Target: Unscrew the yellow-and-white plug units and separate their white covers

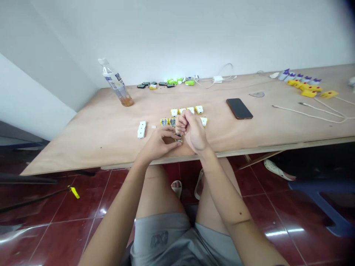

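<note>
My left hand [162, 142] lies at the table's front edge, thumb and fingers around a small yellow-and-dark-grey block [179, 139]. Just to its right, my right hand [192, 129] is raised with the fingers curled into a fist; whatever is inside, if anything, is hidden. Two similar blocks with grey open faces [164, 122] sit behind my left hand. Farther back stands a row of several white-and-yellow blocks [199, 109], partly covered by my right hand. Another white-and-yellow block [203, 121] is right of the fist.
White blocks [141, 129] stand in a short line on the left, near a tiny white piece [154, 126]. A bottle [118, 85] and green and dark small parts [172, 81] are along the wall. Rightward lie a phone [239, 108], cables [321, 113] and yellow pieces [309, 88].
</note>
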{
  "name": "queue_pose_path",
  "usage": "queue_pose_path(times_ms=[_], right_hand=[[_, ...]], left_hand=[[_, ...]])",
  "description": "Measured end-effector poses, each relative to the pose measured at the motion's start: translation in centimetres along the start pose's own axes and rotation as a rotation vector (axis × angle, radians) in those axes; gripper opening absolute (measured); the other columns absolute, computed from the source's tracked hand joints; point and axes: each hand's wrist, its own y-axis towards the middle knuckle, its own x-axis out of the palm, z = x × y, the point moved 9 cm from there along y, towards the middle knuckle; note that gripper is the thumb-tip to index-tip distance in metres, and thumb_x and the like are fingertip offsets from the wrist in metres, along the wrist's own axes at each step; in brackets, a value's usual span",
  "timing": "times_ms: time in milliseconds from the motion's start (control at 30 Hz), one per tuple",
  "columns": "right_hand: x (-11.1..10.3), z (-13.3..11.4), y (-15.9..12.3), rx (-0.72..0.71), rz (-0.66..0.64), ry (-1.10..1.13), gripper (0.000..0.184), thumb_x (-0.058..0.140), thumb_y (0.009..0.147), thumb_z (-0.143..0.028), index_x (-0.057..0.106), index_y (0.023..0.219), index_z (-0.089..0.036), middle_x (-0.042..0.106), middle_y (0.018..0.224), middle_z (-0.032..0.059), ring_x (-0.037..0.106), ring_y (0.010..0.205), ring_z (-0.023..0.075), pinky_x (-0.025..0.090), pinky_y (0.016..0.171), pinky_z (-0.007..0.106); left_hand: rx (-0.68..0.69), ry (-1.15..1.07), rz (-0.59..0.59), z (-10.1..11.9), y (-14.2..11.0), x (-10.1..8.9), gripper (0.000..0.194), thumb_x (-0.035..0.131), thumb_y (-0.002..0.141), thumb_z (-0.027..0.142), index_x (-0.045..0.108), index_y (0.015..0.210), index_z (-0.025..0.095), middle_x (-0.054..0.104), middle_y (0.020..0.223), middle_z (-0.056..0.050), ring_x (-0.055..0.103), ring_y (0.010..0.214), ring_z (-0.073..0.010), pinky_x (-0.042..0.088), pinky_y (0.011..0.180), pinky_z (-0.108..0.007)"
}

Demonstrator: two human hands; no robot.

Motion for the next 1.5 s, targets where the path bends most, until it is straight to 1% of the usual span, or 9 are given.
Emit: queue_pose_path(times_ms=[100, 267, 367, 567, 700, 900, 1167, 1367, 1500], right_hand=[[0.2, -0.6, 0.0, -0.059, -0.02, -0.189, 0.058, 0.053, 0.111, -0.073, 0.041, 0.079, -0.027, 0.036, 0.076, -0.0033, 0.035, 0.067, 0.0169, 0.036, 0.064, 0.033], [1.9, -4.2, 0.0, -0.15, -0.161, -0.856, 0.041, 0.041, 0.12, -0.042, 0.053, 0.085, -0.025, 0.058, 0.089, 0.0028, 0.056, 0.088, 0.021, 0.044, 0.085, 0.036], [2.7, -5.7, 0.7, -0.044, -0.278, -1.237, 0.038, 0.045, 0.116, -0.03, 0.051, 0.079, -0.024, 0.061, 0.083, 0.0038, 0.053, 0.08, 0.0213, 0.037, 0.079, 0.036], [2.6, -6.7, 3.7, 0.225, -0.545, -1.66, 0.043, 0.062, 0.11, -0.036, 0.059, 0.07, -0.021, 0.057, 0.061, 0.0025, 0.046, 0.061, 0.018, 0.032, 0.068, 0.036], [3.2, -5.8, 5.0, 0.295, -0.778, -1.772, 0.034, 0.068, 0.104, -0.033, 0.076, 0.076, -0.016, 0.064, 0.062, 0.0037, 0.049, 0.06, 0.0173, 0.034, 0.066, 0.036], [4.7, -5.0, 4.2, 0.179, -0.957, -1.819, 0.026, 0.063, 0.103, -0.023, 0.087, 0.099, -0.014, 0.082, 0.086, 0.0093, 0.059, 0.07, 0.0203, 0.038, 0.071, 0.035], [2.2, -5.1, 3.3, 0.12, -0.866, -1.913, 0.028, 0.057, 0.111, -0.025, 0.082, 0.108, -0.013, 0.083, 0.098, 0.015, 0.063, 0.073, 0.0221, 0.036, 0.068, 0.033], [3.0, -4.9, 2.7, 0.089, -0.907, -1.78, 0.026, 0.058, 0.108, -0.02, 0.083, 0.11, -0.017, 0.085, 0.108, 0.0126, 0.069, 0.085, 0.0229, 0.041, 0.075, 0.032], [2.7, -5.3, 2.8, 0.12, -0.767, -1.761, 0.028, 0.058, 0.113, -0.03, 0.081, 0.106, -0.016, 0.084, 0.101, 0.014, 0.069, 0.082, 0.0242, 0.041, 0.074, 0.033]], left_hand=[[0.013, -0.014, -0.001, 0.3, 0.1, 0.1, 0.015, 0.088, 0.097, 0.037, 0.088, 0.1, 0.023, 0.082, 0.126, -0.013, 0.077, 0.119, -0.0312, 0.064, 0.11, -0.053], [0.02, -0.005, -0.008, 0.5, 0.2, 0.1, 0.017, 0.086, 0.096, 0.037, 0.087, 0.101, 0.022, 0.08, 0.128, -0.014, 0.076, 0.123, -0.0323, 0.064, 0.109, -0.05], [0.023, -0.003, -0.014, 0.3, 0.2, 0.3, 0.016, 0.085, 0.095, 0.037, 0.087, 0.099, 0.022, 0.08, 0.129, -0.014, 0.075, 0.124, -0.0319, 0.063, 0.11, -0.05], [0.011, 0.0, 0.018, -0.3, 0.4, 0.4, 0.009, 0.085, 0.09, 0.029, 0.085, 0.095, 0.022, 0.083, 0.118, -0.012, 0.075, 0.119, -0.0321, 0.059, 0.114, -0.053], [-0.016, -0.031, 0.024, -0.5, 0.4, 0.5, 0.01, 0.083, 0.088, 0.025, 0.082, 0.097, 0.02, 0.083, 0.111, -0.011, 0.076, 0.108, -0.0302, 0.062, 0.106, -0.05], [-0.035, -0.034, 0.032, -0.5, 0.2, 0.5, 0.018, 0.083, 0.088, 0.024, 0.08, 0.106, 0.018, 0.083, 0.115, -0.012, 0.076, 0.107, -0.0295, 0.064, 0.102, -0.048], [-0.042, -0.035, 0.042, -1.0, 0.1, 0.7, 0.02, 0.084, 0.089, 0.025, 0.08, 0.108, 0.018, 0.083, 0.116, -0.012, 0.076, 0.109, -0.031, 0.063, 0.104, -0.051], [-0.056, -0.043, 0.031, -1.2, 0.2, 0.7, 0.024, 0.084, 0.088, 0.027, 0.081, 0.111, 0.018, 0.083, 0.118, -0.011, 0.076, 0.108, -0.0302, 0.065, 0.102, -0.049], [-0.057, -0.065, 0.023, -1.0, 0.1, 0.7, 0.026, 0.084, 0.091, 0.027, 0.081, 0.115, 0.018, 0.083, 0.124, -0.012, 0.077, 0.112, -0.0304, 0.064, 0.107, -0.05]])
